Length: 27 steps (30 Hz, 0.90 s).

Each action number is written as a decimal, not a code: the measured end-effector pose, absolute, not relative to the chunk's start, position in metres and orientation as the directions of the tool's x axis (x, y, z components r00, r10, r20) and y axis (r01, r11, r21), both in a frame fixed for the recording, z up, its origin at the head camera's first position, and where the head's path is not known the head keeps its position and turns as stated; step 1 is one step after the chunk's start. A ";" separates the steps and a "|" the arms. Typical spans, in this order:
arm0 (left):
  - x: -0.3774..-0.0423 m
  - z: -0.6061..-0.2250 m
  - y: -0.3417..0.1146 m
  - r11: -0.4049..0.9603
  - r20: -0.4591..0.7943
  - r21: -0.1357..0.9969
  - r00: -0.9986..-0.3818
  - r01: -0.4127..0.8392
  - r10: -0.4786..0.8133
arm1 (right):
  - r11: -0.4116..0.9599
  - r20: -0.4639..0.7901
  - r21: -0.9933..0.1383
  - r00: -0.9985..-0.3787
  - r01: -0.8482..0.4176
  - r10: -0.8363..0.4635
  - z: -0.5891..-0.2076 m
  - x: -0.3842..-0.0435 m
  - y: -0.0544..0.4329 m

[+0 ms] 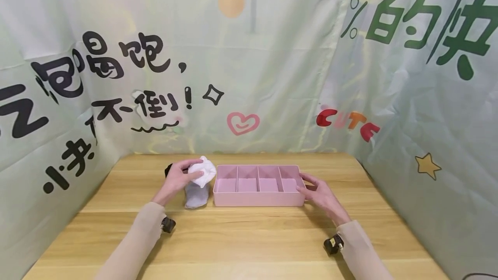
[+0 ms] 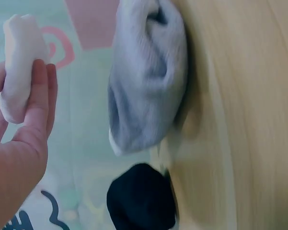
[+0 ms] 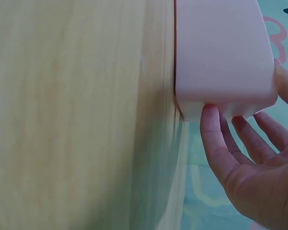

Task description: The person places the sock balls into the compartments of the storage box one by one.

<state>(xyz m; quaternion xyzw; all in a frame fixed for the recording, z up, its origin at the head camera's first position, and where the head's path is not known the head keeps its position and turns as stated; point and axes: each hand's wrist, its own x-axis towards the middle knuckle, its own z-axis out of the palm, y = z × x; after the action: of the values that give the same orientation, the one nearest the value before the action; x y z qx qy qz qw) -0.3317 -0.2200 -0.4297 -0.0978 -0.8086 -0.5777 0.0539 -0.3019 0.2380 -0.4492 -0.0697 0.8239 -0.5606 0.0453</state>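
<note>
Right hand [image 1: 322, 194] grips pink four-compartment organizer box [image 1: 258, 199] at 3 o'clock, presumably steadying it, while left hand [image 1: 177, 179] pinches white folded sock [image 1: 205, 173] aloft, just off 9 o'clock.

Makeshift cloth-walled booth; wider room hidden, so home or studio cannot be told. Printed cloth [image 1: 280, 77], creased, hangs from 9 through 12 to 3 o'clock. Black lettering [image 1: 101, 64] at 10, green lettering [image 1: 413, 30] at 2, pink heart [image 1: 243, 126] near centre. Wooden table [image 1: 249, 241] at 6. Wrist cameras [image 1: 168, 224] at 7 and 5 suggest recording set-up.
</note>
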 end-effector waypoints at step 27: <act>-0.332 -0.433 -0.163 0.395 0.285 0.862 -0.948 0.319 0.143 | 0.373 0.000 -0.926 -0.989 -0.055 -0.146 -0.451 -0.304 0.238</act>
<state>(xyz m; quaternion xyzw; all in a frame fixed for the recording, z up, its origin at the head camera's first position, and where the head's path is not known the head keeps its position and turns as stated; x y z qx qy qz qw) -0.3316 -0.1629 -0.4331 -0.1389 -0.8311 -0.5322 0.0824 -0.3041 0.2382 -0.4513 -0.0608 0.8274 -0.5568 0.0406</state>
